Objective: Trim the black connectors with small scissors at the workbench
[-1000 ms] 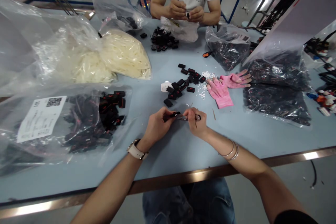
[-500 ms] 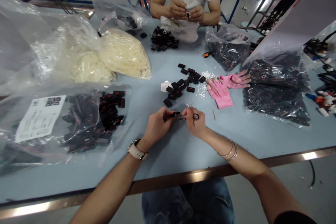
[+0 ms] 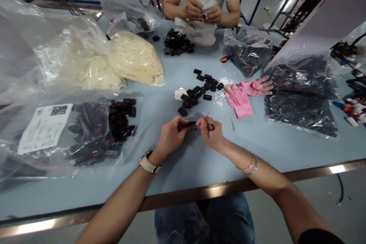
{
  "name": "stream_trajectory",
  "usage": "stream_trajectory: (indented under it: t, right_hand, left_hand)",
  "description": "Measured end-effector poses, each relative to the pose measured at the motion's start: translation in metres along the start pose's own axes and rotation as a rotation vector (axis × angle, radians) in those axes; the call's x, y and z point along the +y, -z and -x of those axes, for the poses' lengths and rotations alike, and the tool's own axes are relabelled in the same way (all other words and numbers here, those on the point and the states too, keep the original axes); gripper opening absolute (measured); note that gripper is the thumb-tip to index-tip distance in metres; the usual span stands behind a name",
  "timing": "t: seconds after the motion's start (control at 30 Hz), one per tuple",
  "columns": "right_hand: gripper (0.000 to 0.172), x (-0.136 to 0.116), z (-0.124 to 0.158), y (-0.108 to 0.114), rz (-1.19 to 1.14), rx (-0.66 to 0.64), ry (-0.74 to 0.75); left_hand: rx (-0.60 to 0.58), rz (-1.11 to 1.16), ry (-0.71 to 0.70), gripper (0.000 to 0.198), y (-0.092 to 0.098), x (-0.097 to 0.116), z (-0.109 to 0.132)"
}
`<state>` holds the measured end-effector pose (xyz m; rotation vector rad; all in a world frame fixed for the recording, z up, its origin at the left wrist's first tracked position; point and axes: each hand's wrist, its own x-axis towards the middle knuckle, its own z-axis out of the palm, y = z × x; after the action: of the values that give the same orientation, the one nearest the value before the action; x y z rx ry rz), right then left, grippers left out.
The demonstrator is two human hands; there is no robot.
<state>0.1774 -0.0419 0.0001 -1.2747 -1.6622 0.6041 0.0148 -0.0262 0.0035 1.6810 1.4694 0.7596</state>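
Note:
My left hand (image 3: 170,137) is closed round a small black connector (image 3: 187,124), held just above the blue table (image 3: 185,167). My right hand (image 3: 211,134) pinches a thin metal tool (image 3: 206,127) whose tip meets the connector. Both hands touch each other in the middle near the front edge. Just beyond them lies a loose pile of black connectors (image 3: 200,89) and a scatter of tiny white pieces (image 3: 223,91).
A pair of pink gloves (image 3: 243,95) lies right of the pile. Clear bags of black parts sit at left (image 3: 94,129) and right (image 3: 303,99); a bag of white strips (image 3: 134,59) at the back left. A person across the table (image 3: 203,7) handles a small part.
My right hand has crept slightly left and up against the connector; the left hand has stayed put.

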Motion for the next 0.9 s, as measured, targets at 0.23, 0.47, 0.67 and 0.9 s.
stream_trajectory:
  t: [0.23, 0.47, 0.67, 0.9]
  right_hand:
    - [0.039, 0.0025, 0.0011, 0.0006, -0.052, 0.140, 0.022]
    - [0.040, 0.0037, 0.0010, -0.0012, -0.052, 0.113, 0.002]
    - [0.041, 0.0048, 0.0000, -0.0015, -0.052, 0.094, -0.033]
    - [0.038, 0.0052, -0.0008, -0.0033, -0.045, 0.055, -0.055]
  left_hand:
    - [0.006, 0.018, -0.008, 0.010, -0.0004, -0.0033, 0.0000]
    - [0.007, 0.010, 0.004, 0.009, -0.0008, -0.0034, -0.0008]
    - [0.006, 0.006, 0.009, 0.007, 0.0000, -0.0005, -0.0002]
    - [0.009, 0.005, 0.005, 0.008, 0.0008, 0.0000, 0.0002]
